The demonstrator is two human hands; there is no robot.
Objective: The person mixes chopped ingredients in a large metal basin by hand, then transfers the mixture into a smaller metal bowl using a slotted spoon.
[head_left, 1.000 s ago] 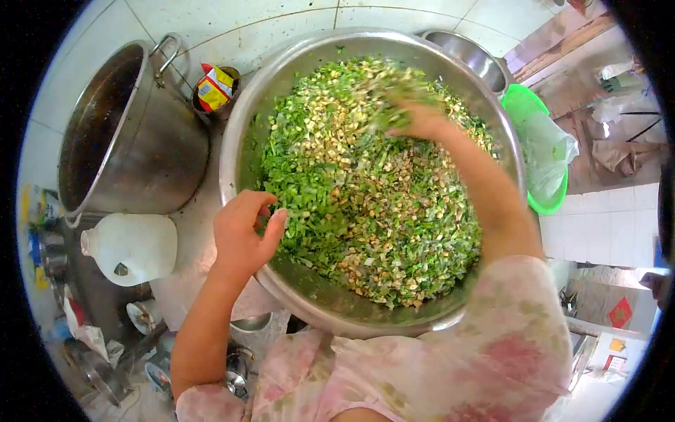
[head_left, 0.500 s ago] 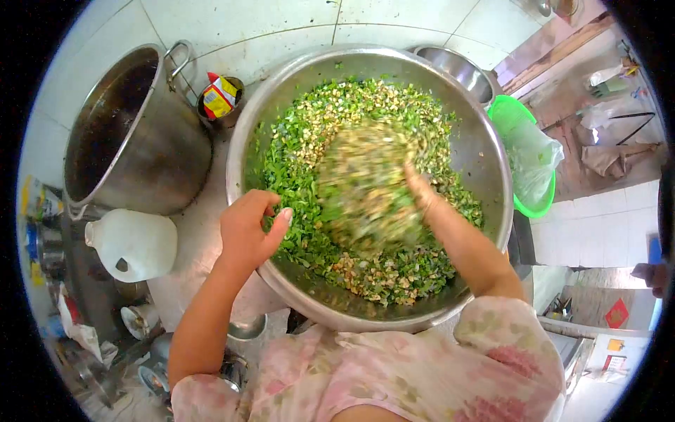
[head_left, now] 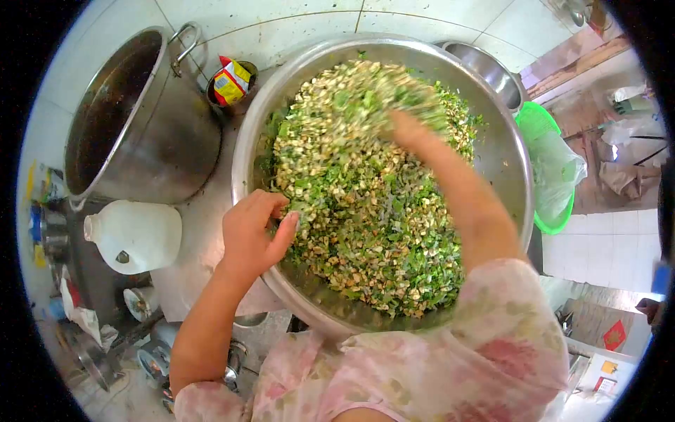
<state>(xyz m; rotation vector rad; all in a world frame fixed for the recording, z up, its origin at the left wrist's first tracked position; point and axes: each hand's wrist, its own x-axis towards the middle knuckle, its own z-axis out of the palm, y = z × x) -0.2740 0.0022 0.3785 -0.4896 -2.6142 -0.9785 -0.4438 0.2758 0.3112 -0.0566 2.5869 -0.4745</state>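
Note:
A large steel basin (head_left: 519, 176) holds a heap of chopped greens mixed with pale brown bits (head_left: 373, 204). On the basin's left rim rests my left hand (head_left: 253, 228), its fingers curled over the edge and the thumb reaching inward. My right hand (head_left: 408, 130) is deep in the far part of the heap. Motion smears it, and the chopped mixture hides its fingers. Around it, the mixture is blurred and moving.
A tall steel pot (head_left: 165, 133) with dark contents stands at the left, beside a white plastic jug (head_left: 137, 235). A small can with a red-and-yellow packet (head_left: 232, 83) sits behind. Right of the basin are a steel bowl (head_left: 485, 67) and a green basket (head_left: 538, 119) with a plastic bag.
My right hand has moved from the middle of the heap toward the far side, shifting the mixture. My left hand stays on the rim. The view has shifted slightly.

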